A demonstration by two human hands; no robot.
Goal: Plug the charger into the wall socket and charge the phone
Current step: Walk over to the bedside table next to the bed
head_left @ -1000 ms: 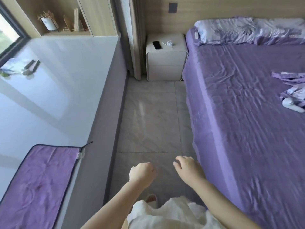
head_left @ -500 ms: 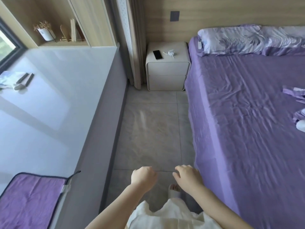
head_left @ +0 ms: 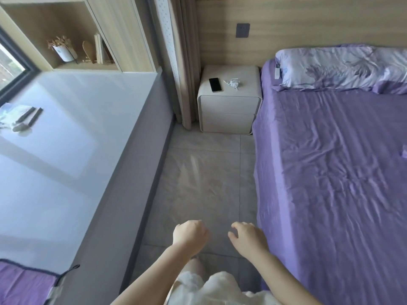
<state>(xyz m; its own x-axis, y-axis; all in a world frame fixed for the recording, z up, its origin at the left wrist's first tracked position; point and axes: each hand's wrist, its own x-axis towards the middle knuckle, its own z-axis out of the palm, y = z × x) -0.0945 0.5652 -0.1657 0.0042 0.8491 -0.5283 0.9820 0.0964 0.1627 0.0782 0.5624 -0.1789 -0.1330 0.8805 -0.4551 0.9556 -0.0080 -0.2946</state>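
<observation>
One phone (head_left: 215,84), one charger (head_left: 233,83), one nightstand (head_left: 229,105); left hand (head_left: 190,235), right hand (head_left: 247,238) loosely curled

Home bedroom: bed (head_left: 330,172), nightstand (head_left: 229,111).

Glossy black face on the phone (head_left: 215,84); smooth matt white on the nightstand (head_left: 229,106) — wrinkled purple cloth over the bed (head_left: 330,172). Pale wood grain across the wall panel (head_left: 308,23), smooth tile on the floor (head_left: 202,183), faintly shiny.

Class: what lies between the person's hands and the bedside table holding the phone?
Head view: only bare tiled floor lies between the left hand, the right hand and the bedside table.
</observation>
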